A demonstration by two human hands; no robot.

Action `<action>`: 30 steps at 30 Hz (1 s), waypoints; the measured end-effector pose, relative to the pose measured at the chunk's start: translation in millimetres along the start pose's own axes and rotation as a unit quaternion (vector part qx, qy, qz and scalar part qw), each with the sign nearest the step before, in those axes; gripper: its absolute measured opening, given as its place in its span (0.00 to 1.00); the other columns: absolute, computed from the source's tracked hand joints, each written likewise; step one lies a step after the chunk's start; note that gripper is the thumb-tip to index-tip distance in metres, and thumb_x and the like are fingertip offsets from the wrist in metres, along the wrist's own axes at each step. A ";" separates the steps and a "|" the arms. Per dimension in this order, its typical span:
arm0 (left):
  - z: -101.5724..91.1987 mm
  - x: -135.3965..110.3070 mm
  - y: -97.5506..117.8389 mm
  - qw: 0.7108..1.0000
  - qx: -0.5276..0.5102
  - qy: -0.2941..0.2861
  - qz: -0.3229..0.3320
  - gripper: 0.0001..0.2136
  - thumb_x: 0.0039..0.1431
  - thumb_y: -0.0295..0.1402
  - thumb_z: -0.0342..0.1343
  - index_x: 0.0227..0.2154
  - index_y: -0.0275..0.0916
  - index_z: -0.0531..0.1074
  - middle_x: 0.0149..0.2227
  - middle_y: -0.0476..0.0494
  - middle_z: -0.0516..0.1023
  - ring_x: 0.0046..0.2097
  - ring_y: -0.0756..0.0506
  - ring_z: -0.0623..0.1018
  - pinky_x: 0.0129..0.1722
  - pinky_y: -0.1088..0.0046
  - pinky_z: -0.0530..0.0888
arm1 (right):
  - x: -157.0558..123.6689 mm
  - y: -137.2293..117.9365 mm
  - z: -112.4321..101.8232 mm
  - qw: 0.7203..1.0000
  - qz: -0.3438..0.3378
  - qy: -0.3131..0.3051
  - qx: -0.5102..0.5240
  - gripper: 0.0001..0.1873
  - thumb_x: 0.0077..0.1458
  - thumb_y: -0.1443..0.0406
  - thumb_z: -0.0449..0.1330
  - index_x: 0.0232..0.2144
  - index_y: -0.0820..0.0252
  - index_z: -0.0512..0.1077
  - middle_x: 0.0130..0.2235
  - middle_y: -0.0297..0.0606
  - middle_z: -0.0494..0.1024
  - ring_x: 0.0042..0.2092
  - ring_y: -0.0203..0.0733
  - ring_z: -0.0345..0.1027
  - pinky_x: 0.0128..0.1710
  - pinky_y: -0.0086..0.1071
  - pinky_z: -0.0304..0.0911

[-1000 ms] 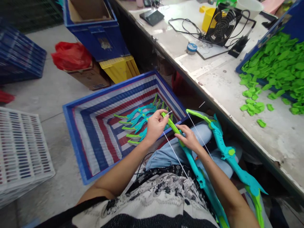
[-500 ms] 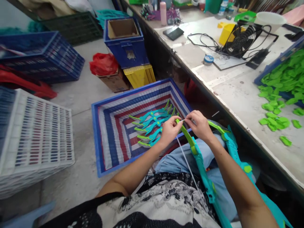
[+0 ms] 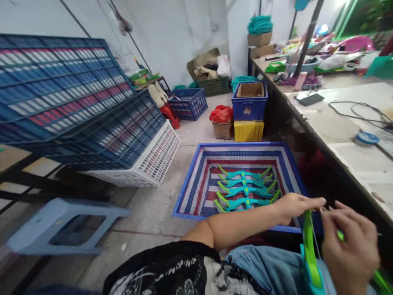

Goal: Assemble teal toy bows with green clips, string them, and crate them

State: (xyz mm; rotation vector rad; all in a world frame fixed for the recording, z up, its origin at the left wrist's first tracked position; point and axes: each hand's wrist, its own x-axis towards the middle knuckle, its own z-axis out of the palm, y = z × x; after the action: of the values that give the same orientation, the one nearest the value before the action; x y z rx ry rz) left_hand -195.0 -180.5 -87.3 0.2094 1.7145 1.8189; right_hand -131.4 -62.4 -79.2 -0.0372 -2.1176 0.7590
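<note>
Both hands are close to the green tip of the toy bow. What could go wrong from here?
The thin string might slip or tangle: it runs beside the bow's green limb, and the left hand and right hand crowd that tip.

The bow could twist or slide, since it stands against the jeans.

If dropped forward, it may knock the finished-looking bows in the blue-rimmed crate.

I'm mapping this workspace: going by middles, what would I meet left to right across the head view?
Pale blue stool, red bag, yellow crate, left hand, green bow limb, right hand.
</note>
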 end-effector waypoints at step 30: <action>5.6 -24.0 26.1 0.973 -0.208 0.070 -0.067 0.08 0.47 0.29 0.61 0.21 0.36 0.66 0.18 0.52 0.72 0.20 0.53 0.72 0.21 0.79 0.69 | -18.3 -15.9 12.5 0.997 0.040 -0.023 0.067 0.13 0.61 0.65 0.55 0.45 0.56 0.75 0.39 0.42 0.76 0.39 0.42 0.73 0.36 0.35 0.71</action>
State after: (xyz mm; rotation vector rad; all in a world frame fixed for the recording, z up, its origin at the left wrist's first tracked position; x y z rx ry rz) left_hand -181.6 -187.5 -54.8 -0.2092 1.3566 2.0764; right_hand -125.4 -86.9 -89.5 -0.0321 -2.1148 0.9558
